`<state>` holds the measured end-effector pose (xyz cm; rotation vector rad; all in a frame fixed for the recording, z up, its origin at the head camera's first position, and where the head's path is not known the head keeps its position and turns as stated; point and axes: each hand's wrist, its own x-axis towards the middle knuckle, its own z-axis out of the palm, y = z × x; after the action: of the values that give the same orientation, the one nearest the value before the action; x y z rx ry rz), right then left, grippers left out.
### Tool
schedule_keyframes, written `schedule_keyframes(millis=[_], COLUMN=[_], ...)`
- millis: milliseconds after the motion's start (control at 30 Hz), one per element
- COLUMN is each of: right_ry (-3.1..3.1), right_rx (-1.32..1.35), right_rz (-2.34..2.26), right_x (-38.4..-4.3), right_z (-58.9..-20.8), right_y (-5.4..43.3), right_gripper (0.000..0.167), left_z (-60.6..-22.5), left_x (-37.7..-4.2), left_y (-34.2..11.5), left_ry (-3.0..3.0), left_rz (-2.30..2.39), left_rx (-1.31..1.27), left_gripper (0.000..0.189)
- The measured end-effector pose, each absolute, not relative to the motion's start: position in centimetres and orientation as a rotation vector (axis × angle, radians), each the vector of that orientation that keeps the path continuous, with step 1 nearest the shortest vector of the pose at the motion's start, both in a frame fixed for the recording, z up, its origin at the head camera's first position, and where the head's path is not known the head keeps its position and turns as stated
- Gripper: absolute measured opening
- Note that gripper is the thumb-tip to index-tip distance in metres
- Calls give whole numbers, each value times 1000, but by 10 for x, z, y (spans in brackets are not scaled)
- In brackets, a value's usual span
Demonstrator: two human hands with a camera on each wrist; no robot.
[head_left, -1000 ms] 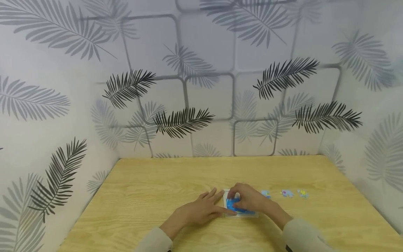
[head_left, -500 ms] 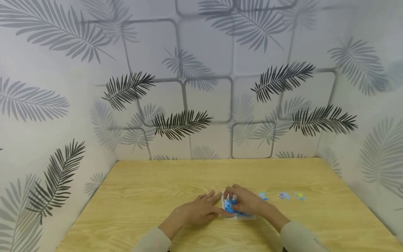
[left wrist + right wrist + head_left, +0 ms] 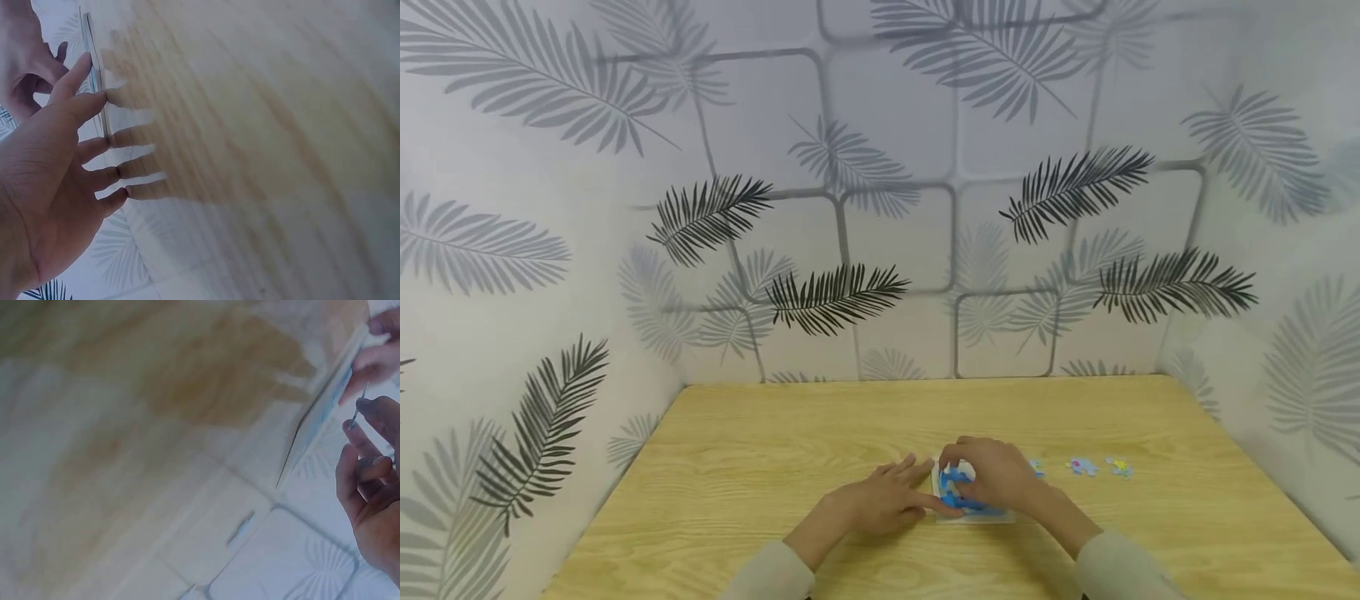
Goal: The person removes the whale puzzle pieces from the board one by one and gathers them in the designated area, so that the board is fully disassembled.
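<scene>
A flat puzzle board (image 3: pixel 992 518) with a white border and blue pieces lies on the wooden table. My left hand (image 3: pixel 883 500) rests at its left side, fingers spread and fairly straight, with the thumb reaching along the near border. In the left wrist view, several fingertips (image 3: pixel 106 97) touch the table around the board's edge. Above the board, my right hand (image 3: pixel 1000 477) pinches a thin puzzle piece (image 3: pixel 356 414) between thumb and fingers, seen edge-on and tilted in the right wrist view. The right hand hides much of the board's far and right parts.
To the right of the board lie loose puzzle pieces in a row: a blue one (image 3: pixel 1037 467) partly behind the right hand, a pale blue one with pink (image 3: pixel 1082 467), and one with yellow (image 3: pixel 1119 467). Leaf-patterned walls (image 3: pixel 902 233) border the table (image 3: pixel 760 467).
My right hand stays over the board with small shifts of the fingers, and the blue area showing beneath it has changed shape. The left hand keeps its place on the board's edge.
</scene>
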<state>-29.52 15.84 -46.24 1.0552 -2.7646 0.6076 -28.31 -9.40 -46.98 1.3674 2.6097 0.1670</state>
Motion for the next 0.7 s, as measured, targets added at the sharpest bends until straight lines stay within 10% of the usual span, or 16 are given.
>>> schedule_keyframes(millis=[700], right_ry=[-2815], right_rx=[964], right_rz=[764], right_x=[-280], right_z=[-466], right_y=[273], right_gripper=[17], left_z=[-469], left_x=[-281], left_y=[-92], left_ry=[2647], left_rz=[123], left_rx=[1383], left_gripper=[53])
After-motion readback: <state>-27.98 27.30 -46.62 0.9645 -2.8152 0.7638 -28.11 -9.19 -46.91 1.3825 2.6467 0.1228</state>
